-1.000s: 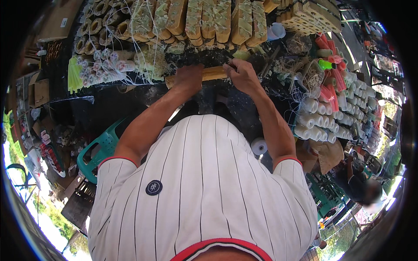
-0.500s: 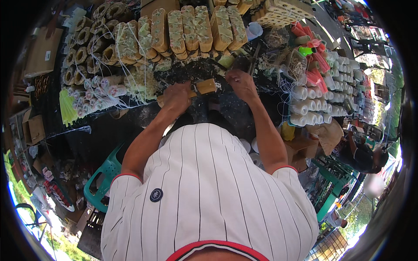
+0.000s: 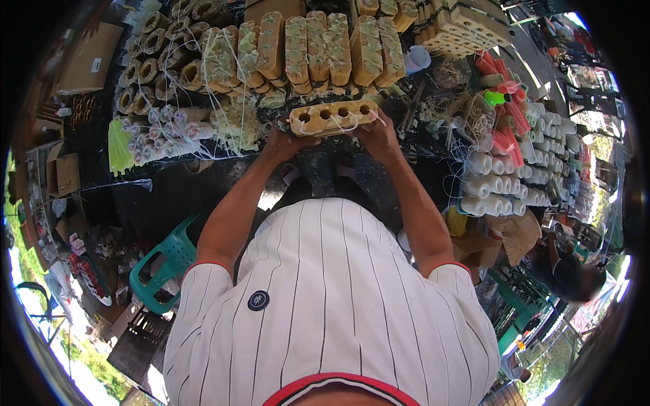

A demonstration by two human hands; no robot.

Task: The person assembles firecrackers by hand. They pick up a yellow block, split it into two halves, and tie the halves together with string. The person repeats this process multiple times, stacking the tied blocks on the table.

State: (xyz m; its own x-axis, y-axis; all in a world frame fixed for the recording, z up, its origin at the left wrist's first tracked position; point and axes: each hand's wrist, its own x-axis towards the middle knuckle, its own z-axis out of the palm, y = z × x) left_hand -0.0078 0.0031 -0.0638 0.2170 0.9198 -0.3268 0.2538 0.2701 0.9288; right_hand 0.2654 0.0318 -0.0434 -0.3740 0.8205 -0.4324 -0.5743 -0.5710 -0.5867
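One block (image 3: 334,120) between both grips (image 3: 283,143) (image 3: 378,139)

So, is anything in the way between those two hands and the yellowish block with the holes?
Nothing visible: the left hand and the right hand hold the block near its opposite ends. The row of similar blocks stands beyond it, not between.

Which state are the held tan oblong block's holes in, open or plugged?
Open at the mouth: the tan oblong block shows four dark round holes. Depth cannot be told.
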